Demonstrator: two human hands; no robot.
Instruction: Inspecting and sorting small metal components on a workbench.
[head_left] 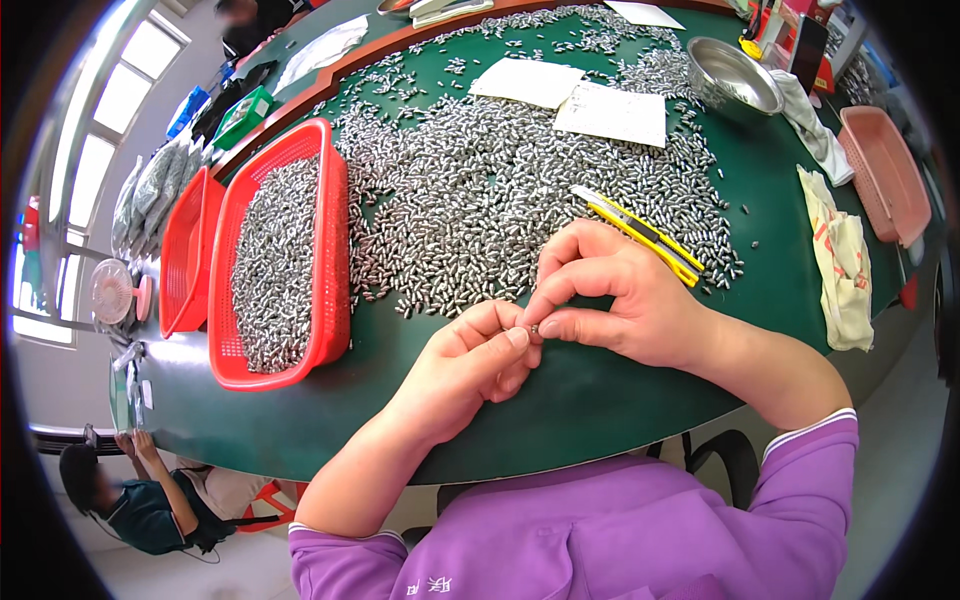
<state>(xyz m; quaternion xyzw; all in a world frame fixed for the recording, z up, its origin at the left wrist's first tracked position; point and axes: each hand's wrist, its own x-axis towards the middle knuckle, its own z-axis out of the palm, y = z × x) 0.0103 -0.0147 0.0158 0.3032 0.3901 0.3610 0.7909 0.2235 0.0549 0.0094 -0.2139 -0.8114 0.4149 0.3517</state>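
Both hands brought together over the near edge of the green table, fingertips meeting on one small metal piece. Left hand curled, thumb and forefinger closed against the piece from the left and below. Right hand arched over from the right, thumb and forefinger pinched on the same piece from its side. Piece thus clamped between the two pinches, clear of the table surface, at the midpoint between the hands; neither hand nearer than the other. Long axis of the piece too small to determine with certainty; apparently lying roughly left to right, along the line joining the two pinches. Loose heap of like metal pieces spread directly beyond the hands, its near fringe just past the right knuckles, within short reach of either hand. Red basket filled with the same pieces to the left of the heap, closer to the left hand; second red basket beside it, further left. Yellow utility knife lying just beyond the right hand, at a diagonal. Paper sheets and steel bowl at the far side, well apart from the hands.
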